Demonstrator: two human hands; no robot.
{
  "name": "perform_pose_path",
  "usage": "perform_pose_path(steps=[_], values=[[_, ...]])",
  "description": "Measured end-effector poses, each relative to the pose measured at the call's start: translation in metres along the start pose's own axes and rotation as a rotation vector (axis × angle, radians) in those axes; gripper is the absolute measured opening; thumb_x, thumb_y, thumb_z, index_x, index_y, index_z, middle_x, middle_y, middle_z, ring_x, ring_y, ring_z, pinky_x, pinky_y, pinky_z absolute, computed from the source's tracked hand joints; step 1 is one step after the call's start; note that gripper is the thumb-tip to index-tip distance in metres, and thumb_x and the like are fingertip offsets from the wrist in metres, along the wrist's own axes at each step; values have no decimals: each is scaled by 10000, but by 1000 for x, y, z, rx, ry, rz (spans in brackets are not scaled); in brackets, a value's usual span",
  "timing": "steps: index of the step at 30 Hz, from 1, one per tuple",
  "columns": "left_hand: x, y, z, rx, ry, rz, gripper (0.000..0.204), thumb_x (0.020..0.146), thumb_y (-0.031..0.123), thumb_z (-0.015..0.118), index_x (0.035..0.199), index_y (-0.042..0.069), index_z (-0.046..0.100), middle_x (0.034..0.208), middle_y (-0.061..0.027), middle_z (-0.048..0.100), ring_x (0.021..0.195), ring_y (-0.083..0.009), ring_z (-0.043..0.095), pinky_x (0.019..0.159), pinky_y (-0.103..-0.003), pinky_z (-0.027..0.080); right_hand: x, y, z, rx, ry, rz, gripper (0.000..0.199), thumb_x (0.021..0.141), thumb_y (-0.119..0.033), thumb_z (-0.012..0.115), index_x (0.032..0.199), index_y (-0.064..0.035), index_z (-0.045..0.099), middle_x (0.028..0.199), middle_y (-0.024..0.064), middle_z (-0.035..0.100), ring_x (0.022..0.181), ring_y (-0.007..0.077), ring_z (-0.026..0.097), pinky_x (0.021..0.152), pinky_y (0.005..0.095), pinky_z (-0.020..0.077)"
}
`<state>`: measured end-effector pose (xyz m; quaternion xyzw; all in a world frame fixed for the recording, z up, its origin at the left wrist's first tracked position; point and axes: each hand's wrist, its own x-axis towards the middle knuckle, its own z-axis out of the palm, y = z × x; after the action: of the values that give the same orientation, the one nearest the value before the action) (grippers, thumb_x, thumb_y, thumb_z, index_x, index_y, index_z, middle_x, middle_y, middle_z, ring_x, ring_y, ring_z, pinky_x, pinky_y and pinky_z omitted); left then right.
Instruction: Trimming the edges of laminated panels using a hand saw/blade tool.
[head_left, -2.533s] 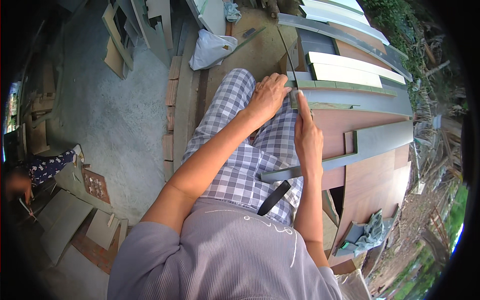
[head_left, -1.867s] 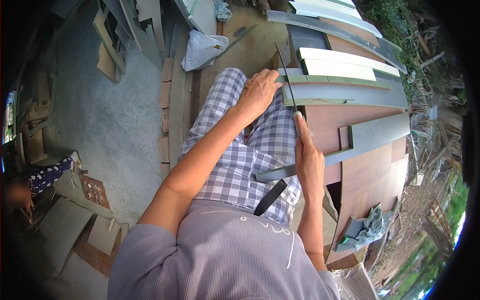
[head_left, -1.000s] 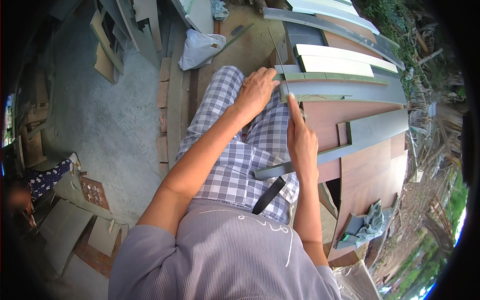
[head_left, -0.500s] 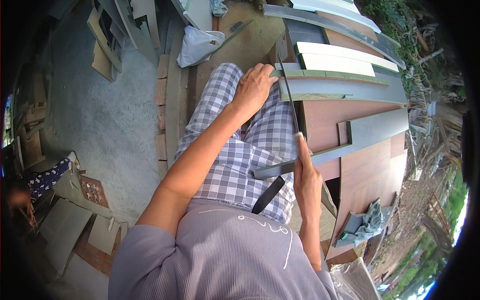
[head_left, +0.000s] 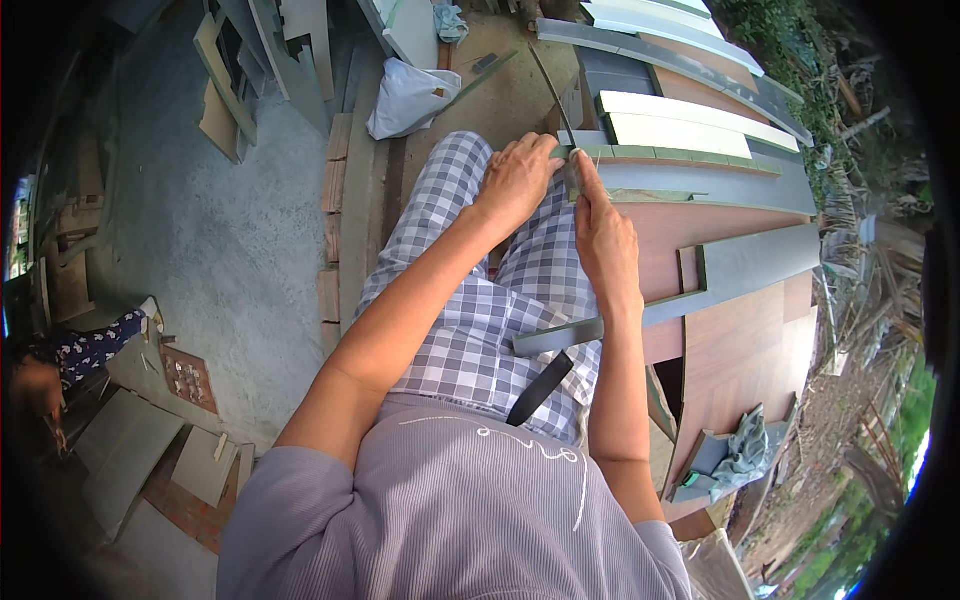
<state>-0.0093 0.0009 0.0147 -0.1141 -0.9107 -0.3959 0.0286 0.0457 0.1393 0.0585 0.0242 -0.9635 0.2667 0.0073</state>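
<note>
With bent fingers, my left hand [head_left: 518,180] grips the near end of a narrow green-edged board strip [head_left: 690,155] marked with short cross lines. My right hand [head_left: 607,235] is closed round the handle of a long, thin, dark-bladed tool [head_left: 549,82]. Its index finger stretches forward along the tool. The blade crosses the strip's end just right of my left fingers and points away from me. Most of the handle is hidden in my palm, and whether the edge has teeth cannot be made out.
Grey boards [head_left: 760,250] and white strips [head_left: 690,135] lie on the bench to the right. A grey cloth [head_left: 742,452] rests at its near end. A white sack [head_left: 410,98] stands ahead. Panels [head_left: 225,100] lean at far left; another person [head_left: 95,340] is at left.
My right hand has pushed forward, away from my body, up to the strip, and the blade now reaches farther beyond it. My left hand keeps its hold on the strip's end.
</note>
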Motion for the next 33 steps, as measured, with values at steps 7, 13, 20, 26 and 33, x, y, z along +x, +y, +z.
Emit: perform_pose_path(steps=[7, 13, 20, 26, 33], values=[[1, -5, 0, -36, 25, -16, 184, 936, 146, 579, 1059, 11, 549, 1058, -170, 604, 1000, -386, 583, 845, -458, 474, -83, -5, -35, 35, -92, 104, 597, 914, -8, 517, 1455, -227, 390, 954, 208, 671, 733, 401, 642, 645, 496, 499], [-1, -5, -3, -20, -8, -29, 197, 938, 154, 581, 1068, 12, 542, 1071, -166, 599, 1005, -387, 582, 846, -457, 475, -136, -5, -59, 52, -137, 203, 593, 904, 24, 504, 1447, -193, 407, 1202, 173, 616, 888, 388, 638, 705, 468, 508], [-2, -3, -5, 18, 9, 24, 183, 937, 141, 572, 1052, 2, 537, 1020, -181, 592, 987, -396, 577, 829, -473, 469, -59, -5, -27, -6, -85, 70, 551, 937, -60, 510, 1450, -231, 403, 899, 220, 677, 706, 393, 652, 635, 497, 505], [-3, -3, -2, 15, 35, -4, 175, 938, 127, 568, 1061, 6, 539, 1027, -178, 590, 990, -392, 577, 835, -475, 466, 4, -6, -1, -17, -37, -32, 553, 953, -115, 477, 1475, -248, 352, 742, 206, 649, 681, 394, 641, 608, 517, 487], [-3, -1, 0, 27, 10, -33, 192, 936, 140, 578, 1073, 12, 537, 1046, -168, 581, 988, -374, 578, 849, -465, 467, -61, -6, -25, -37, -86, 56, 617, 909, -29, 513, 1475, -223, 363, 793, 189, 660, 655, 383, 636, 603, 503, 479]])
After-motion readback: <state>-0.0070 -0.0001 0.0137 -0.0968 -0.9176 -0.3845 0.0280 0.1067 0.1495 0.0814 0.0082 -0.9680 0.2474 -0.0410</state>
